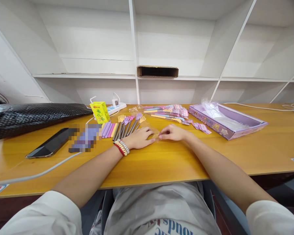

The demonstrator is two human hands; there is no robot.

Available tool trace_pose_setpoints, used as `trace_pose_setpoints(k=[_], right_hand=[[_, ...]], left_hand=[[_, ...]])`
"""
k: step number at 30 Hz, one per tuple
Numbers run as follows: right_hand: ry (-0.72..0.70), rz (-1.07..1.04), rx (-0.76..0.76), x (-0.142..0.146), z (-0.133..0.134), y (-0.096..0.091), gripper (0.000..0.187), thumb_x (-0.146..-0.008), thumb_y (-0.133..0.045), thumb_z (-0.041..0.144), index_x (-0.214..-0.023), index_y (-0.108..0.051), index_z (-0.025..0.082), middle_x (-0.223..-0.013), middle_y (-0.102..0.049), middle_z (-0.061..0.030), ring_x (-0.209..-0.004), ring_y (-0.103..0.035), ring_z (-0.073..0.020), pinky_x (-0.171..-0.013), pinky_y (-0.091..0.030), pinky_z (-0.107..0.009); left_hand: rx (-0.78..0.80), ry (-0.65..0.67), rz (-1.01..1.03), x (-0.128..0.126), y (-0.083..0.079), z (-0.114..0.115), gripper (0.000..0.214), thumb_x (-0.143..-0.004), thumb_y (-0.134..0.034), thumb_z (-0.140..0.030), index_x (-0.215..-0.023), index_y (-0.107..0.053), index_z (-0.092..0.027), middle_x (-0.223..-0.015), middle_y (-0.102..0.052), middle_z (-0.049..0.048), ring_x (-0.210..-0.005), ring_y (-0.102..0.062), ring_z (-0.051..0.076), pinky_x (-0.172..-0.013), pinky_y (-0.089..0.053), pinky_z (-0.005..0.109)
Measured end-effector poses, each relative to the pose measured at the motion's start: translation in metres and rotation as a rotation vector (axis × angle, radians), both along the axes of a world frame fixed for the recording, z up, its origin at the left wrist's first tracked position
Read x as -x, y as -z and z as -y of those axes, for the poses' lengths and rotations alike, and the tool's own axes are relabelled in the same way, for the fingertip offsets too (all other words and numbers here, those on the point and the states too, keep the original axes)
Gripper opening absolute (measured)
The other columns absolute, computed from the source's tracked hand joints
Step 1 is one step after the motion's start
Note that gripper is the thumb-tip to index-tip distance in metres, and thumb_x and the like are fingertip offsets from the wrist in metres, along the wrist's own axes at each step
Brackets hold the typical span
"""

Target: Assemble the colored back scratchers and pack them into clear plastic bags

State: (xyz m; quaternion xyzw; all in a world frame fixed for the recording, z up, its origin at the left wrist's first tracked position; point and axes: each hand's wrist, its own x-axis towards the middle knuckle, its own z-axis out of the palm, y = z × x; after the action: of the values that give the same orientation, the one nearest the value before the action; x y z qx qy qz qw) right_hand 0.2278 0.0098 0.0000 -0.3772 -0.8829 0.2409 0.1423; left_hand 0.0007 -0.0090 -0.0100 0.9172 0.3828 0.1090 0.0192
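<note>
A thin clear plastic bag [155,134] lies between my two hands, just above the tabletop. My right hand [171,133] pinches its edge between thumb and fingertips. From the other side, my left hand [140,137] has its thumb and fingers on the same bag; part of that grip is hidden. Beside my left hand lie several small back scratchers [127,125] with metal rods and yellow, purple and pink claw heads. Their coloured handles [109,130] sit in a row at the left. Behind my hands is a pile of bagged back scratchers [170,112].
Small pink packets [201,128] lie near a purple box tray [229,134] holding clear bags. On the left are a yellow drink carton [100,112], a power strip [117,108], a phone [51,143], a white cable [44,170] and a black wrapped bundle [36,118]. White shelves rise behind.
</note>
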Motion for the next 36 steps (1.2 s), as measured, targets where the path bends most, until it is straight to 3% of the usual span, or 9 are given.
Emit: trace_pose_setpoints(k=[10, 36], right_hand=[[0.027, 0.026, -0.079, 0.001, -0.005, 0.007, 0.03, -0.074, -0.058, 0.037, -0.094, -0.071, 0.018, -0.069, -0.064, -0.0008, -0.058, -0.049, -0.0097, -0.056, -0.034, -0.021], [0.055, 0.069, -0.113, 0.002, -0.005, 0.007, 0.032, -0.074, -0.059, 0.04, -0.096, -0.068, 0.018, -0.073, -0.063, -0.0019, -0.06, -0.05, -0.0095, -0.057, -0.034, -0.02]], left_hand=[[0.011, -0.038, 0.033, -0.002, -0.003, 0.003, 0.049, -0.086, -0.034, -0.055, -0.104, -0.061, -0.019, -0.103, -0.057, 0.0082, -0.096, -0.055, 0.019, -0.086, -0.039, 0.031], [-0.023, -0.013, -0.02, 0.002, 0.0, -0.002, 0.047, -0.085, -0.036, -0.054, -0.108, -0.056, -0.018, -0.104, -0.055, 0.0086, -0.096, -0.053, 0.021, -0.087, -0.039, 0.031]])
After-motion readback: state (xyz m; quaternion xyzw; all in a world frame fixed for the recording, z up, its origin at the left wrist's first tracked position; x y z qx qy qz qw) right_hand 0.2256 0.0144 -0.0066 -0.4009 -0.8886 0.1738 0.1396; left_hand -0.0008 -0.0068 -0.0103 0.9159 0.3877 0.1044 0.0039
